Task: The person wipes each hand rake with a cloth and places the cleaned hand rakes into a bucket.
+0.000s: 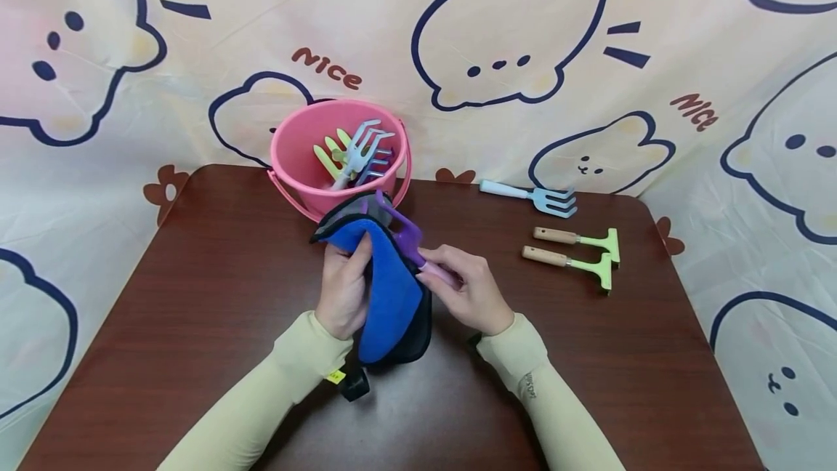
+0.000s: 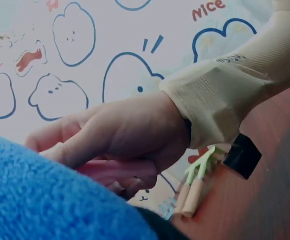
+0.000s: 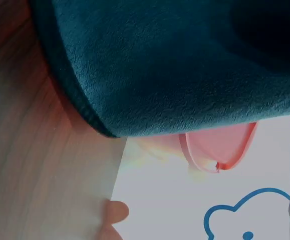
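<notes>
My left hand (image 1: 343, 289) grips a thick cloth (image 1: 392, 304), bright blue on one face, grey on the other, with black edging. Between thumb and fingers of my right hand (image 1: 474, 289) is the pink handle of a small purple garden fork (image 1: 408, 238). The fork's purple head lies against the cloth's upper edge, and its tines are partly hidden there. In the left wrist view the right hand curls round the pink handle (image 2: 117, 170) behind blue cloth (image 2: 49, 195). Dark-looking cloth (image 3: 160, 65) fills the top of the right wrist view.
Behind the cloth stands a pink bucket (image 1: 307, 191) holding several small garden tools, green, light blue and dark. On the table's right lie a light blue hand fork (image 1: 526, 195) and two green-headed tools with wooden handles (image 1: 546, 256). A patterned curtain (image 1: 366, 13) borders the table (image 1: 196, 311).
</notes>
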A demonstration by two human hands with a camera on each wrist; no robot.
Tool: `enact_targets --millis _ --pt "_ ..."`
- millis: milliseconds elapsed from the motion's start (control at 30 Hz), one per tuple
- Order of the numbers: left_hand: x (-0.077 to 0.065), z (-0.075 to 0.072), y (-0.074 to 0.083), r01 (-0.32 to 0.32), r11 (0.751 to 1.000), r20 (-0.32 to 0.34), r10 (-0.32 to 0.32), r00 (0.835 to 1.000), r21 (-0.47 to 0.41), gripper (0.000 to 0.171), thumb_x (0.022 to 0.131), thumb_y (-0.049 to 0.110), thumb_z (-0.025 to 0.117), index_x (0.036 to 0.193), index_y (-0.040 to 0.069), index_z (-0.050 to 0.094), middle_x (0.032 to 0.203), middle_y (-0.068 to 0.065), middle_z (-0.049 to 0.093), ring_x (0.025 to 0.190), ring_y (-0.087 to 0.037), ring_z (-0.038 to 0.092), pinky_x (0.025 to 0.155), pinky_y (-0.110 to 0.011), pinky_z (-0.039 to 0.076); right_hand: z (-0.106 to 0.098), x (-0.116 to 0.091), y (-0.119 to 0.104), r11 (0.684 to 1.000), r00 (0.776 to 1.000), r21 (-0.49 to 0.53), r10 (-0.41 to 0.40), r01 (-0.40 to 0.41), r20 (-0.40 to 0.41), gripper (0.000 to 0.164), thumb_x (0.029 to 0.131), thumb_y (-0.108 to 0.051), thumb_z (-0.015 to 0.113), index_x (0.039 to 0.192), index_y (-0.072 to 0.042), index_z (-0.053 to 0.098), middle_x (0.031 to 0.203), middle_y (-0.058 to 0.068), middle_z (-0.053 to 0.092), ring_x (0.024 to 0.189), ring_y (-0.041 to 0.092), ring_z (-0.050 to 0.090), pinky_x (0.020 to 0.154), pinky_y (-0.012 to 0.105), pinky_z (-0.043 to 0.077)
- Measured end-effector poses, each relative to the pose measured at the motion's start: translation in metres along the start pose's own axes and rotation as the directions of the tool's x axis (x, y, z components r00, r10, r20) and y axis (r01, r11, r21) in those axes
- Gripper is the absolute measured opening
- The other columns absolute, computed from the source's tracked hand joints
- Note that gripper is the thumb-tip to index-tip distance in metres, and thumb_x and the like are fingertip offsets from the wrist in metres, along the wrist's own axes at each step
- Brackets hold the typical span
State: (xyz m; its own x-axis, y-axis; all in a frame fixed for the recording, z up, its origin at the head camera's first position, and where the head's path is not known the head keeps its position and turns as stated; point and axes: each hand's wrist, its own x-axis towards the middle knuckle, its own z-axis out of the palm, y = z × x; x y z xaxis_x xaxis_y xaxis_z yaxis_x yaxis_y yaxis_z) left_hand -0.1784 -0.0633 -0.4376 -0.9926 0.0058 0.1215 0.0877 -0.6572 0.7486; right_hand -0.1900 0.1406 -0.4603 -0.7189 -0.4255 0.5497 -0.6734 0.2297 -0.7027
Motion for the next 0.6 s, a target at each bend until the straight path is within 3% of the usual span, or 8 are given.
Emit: enact_targets --millis 133,267,467,600 --pt "0.0 -0.001 0.005 0.015 0.999 0.025 -0.014 1.0 -0.041 0.017 0.101 0.035 0.065 0.104 0.019 0.06 0.089 0.006 0.064 0.078 -0.007 0.062 0.072 -0.019 0.054 -0.003 0.0 0.0 1.0 1.0 -0.007 0.016 -0.016 0.017 0.032 0.089 0.004 0.076 0.121 -0.002 0.071 0.098 0.011 0.074 0.071 0.013 0.057 0.061 0.025 0.054" --pt "0.001 -0.001 0.015 0.117 0.987 0.093 -0.107 0.99 -0.108 0.015 0.105 0.035 0.06 0.108 0.02 0.059 0.09 0.006 0.064 0.08 -0.007 0.063 0.072 -0.019 0.052 -0.01 0.001 -0.003 0.998 0.999 -0.056 0.022 -0.021 0.024 0.035 0.089 0.001 0.078 0.123 -0.003 0.071 0.095 0.007 0.073 0.07 0.011 0.055 0.059 0.024 0.051" --pt "-0.001 0.001 0.023 0.234 0.946 0.137 -0.208 0.969 -0.225 0.012 0.107 0.032 0.057 0.104 0.02 0.057 0.09 0.005 0.062 0.082 -0.007 0.063 0.075 -0.018 0.05 -0.025 0.001 -0.006 0.998 0.997 -0.033 0.052 -0.051 0.049 0.037 0.089 0.001 0.079 0.125 -0.006 0.074 0.095 0.003 0.073 0.07 0.01 0.056 0.059 0.023 0.05" --pt "-0.004 0.0 0.028 0.303 0.912 0.211 -0.25 0.945 -0.277 0.015 0.11 0.028 0.052 0.099 0.019 0.058 0.086 0.005 0.062 0.081 -0.008 0.062 0.074 -0.019 0.049 -0.035 0.001 -0.008 0.997 0.993 0.021 0.078 -0.08 0.093 0.035 0.088 0.0 0.079 0.122 -0.008 0.075 0.097 0.003 0.075 0.073 0.012 0.06 0.06 0.024 0.051"
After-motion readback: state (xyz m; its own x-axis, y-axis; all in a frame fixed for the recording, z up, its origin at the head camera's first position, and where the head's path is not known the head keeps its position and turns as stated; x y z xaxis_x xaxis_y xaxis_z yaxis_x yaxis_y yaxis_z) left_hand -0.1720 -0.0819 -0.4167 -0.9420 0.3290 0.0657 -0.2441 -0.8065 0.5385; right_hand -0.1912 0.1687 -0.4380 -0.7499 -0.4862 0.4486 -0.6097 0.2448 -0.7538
